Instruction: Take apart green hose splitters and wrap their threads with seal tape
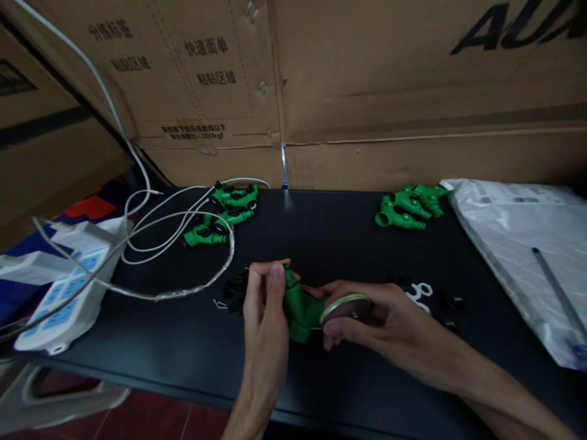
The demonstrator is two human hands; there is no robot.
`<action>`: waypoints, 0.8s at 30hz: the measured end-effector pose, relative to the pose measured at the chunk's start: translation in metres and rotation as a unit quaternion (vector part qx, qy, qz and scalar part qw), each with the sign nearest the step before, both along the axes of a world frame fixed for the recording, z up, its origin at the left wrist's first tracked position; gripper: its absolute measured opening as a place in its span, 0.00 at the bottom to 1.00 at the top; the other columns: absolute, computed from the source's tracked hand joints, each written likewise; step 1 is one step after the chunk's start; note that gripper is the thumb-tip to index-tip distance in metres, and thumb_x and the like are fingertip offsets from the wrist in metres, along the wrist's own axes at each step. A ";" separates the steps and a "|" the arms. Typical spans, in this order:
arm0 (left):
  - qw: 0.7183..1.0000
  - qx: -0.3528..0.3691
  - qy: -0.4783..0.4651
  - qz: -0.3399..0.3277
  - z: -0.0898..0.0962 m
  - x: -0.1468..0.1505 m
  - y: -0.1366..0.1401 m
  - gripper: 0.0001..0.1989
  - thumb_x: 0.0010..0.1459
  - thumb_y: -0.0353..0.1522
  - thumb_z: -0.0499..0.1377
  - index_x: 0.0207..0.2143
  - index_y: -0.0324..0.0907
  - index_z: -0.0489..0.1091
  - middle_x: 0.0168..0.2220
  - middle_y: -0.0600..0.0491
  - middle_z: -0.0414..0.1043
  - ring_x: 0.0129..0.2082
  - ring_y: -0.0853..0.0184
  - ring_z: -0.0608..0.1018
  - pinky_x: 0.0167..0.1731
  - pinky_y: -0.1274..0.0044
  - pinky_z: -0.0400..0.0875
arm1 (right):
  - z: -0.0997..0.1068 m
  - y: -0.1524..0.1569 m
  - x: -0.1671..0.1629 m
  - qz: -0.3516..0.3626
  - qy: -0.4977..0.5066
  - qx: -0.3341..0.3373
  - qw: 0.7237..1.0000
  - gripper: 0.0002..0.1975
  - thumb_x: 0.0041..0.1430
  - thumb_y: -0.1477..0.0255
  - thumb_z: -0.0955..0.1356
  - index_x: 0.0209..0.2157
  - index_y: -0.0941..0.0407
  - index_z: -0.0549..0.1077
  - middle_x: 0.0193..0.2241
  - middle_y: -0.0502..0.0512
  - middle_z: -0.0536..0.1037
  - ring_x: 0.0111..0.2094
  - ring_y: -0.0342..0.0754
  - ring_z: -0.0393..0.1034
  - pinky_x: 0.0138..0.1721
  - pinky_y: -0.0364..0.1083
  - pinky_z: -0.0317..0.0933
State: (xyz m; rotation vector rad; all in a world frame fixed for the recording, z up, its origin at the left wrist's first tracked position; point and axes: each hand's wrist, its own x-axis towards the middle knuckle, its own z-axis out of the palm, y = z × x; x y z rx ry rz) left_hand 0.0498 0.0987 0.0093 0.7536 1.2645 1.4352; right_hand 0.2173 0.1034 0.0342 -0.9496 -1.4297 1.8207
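Near the front middle of the table, my left hand [268, 299] is closed round a green plastic hose connector [298, 308], thumb on its upper end. Pinched in my right hand [380, 311] is a round, flat disc [348, 308] with a shiny, yellowish rim. Its edge meets the right side of the green connector. A thin, pale pin-like piece [316, 329] shows between the two; what it belongs to I cannot tell. Small black parts [235, 292] and thin metal pins [220, 304] lie left of my left hand. White rings [420, 289] and black pieces [452, 300] lie beyond my right forearm.
Green connectors with black parts [224, 214] lie back left beside looped white cable [188, 214]. Plain green connectors [408, 206] sit back right, next to a plastic package [518, 244] with a pen [557, 290]. A power strip [68, 293] is left. Cardboard [413, 79] walls the back.
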 end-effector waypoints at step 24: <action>0.956 0.037 0.158 -0.243 -0.002 0.003 -0.001 0.06 0.61 0.36 0.67 0.33 0.43 0.79 0.33 0.55 0.79 0.34 0.68 0.80 0.38 0.76 0.78 | 0.022 0.021 0.053 -0.163 0.189 -0.014 0.968 0.15 0.49 0.65 0.81 0.31 0.55 0.76 0.25 0.45 0.72 0.23 0.40 0.66 0.26 0.41 0.66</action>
